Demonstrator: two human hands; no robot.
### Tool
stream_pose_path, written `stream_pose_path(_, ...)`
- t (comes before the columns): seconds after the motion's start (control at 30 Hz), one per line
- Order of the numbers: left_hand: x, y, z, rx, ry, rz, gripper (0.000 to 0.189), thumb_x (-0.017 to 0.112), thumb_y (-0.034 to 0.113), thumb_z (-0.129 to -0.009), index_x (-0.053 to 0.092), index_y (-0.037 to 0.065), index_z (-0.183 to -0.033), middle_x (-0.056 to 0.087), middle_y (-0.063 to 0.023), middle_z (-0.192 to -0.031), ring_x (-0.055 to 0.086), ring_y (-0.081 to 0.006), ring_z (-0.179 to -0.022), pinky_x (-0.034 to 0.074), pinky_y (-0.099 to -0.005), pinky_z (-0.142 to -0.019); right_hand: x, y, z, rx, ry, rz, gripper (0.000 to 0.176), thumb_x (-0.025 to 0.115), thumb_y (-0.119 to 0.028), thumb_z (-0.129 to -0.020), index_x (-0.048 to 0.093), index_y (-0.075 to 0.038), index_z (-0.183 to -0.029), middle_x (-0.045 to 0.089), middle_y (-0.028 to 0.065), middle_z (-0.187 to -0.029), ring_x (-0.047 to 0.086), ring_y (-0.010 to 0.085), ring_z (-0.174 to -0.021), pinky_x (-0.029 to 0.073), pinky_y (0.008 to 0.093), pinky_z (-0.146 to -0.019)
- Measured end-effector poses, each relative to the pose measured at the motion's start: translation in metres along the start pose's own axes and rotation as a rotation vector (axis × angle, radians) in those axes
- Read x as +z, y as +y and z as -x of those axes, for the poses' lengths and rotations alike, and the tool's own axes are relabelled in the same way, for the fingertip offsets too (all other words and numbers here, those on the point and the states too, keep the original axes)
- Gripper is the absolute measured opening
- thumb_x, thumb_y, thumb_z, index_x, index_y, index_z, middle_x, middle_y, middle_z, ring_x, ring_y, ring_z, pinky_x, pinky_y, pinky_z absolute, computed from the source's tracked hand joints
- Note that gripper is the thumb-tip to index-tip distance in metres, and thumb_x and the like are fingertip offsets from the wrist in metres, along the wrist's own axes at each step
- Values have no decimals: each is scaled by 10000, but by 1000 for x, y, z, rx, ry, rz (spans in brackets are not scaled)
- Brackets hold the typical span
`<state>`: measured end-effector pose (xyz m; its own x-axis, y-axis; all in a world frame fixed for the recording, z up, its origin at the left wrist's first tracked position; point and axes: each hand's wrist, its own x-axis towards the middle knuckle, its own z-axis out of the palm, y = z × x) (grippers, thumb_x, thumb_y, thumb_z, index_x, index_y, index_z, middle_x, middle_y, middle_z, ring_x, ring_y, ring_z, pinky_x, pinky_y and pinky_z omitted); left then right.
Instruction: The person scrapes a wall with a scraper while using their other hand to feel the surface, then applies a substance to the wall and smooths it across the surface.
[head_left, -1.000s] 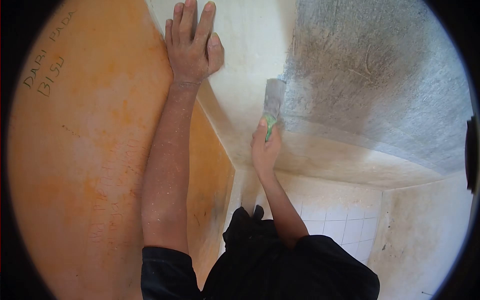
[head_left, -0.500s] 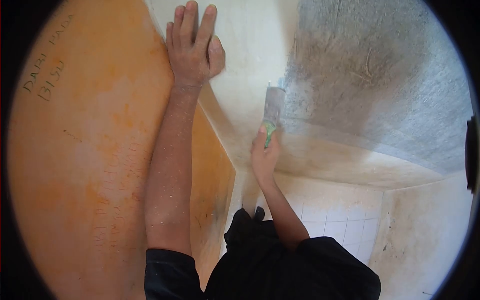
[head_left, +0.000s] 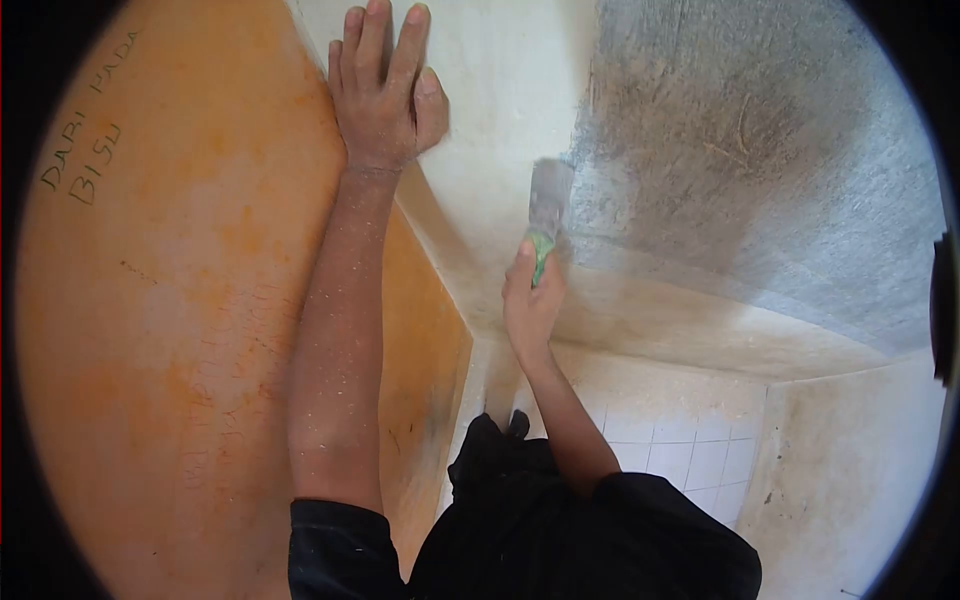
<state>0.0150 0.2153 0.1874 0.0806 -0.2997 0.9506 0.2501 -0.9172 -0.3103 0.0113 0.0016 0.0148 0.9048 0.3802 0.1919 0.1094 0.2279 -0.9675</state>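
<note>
At the wall: R hand is closed round the green handle of a scraper, thumb along the grip. Its blade points up & away from the body, w/ the tip at the border between pale paint and a rough grey patch. Blade is a bit blurred, so can't tell if the edge bites or only skims.

L hand is spread on the pale surface, fingers apart, nothing pinched, just beside the corner w/ the orange wall. Forearm is dotted w/ pale flecks.

To work it well, in this viewer's judgement: keep the blade low, approx. flat to the surface, so it slides under the paint edge rather than gouging; short, even pushes along the border; firm wrist; L hand braced well clear of the blade's path. Flecks suggest eye & dust protection would be wise, esp. w/ the face close to the work.

Writing: green capitals on the orange wall read "DARI PADA" w/ "BISU" below. Reddish scrawl lower down is too faint to read. No brand or label legible on the scraper or the black shirt.
</note>
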Motion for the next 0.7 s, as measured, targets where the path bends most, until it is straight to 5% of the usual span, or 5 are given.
stream_pose_path(0.7, -3, -4, 1, -4, -62, -50, 500, 395, 232, -952, 517, 17, -1387, 396, -226, -1478, 349, -402, -1378, 292, -499, -1095, 5, -2, -1, -11, -21, -84, 232, 512, -205, -1027, 546, -23, -887, 443, -44, -629, 387, 40, -560, 309, 234, -492)
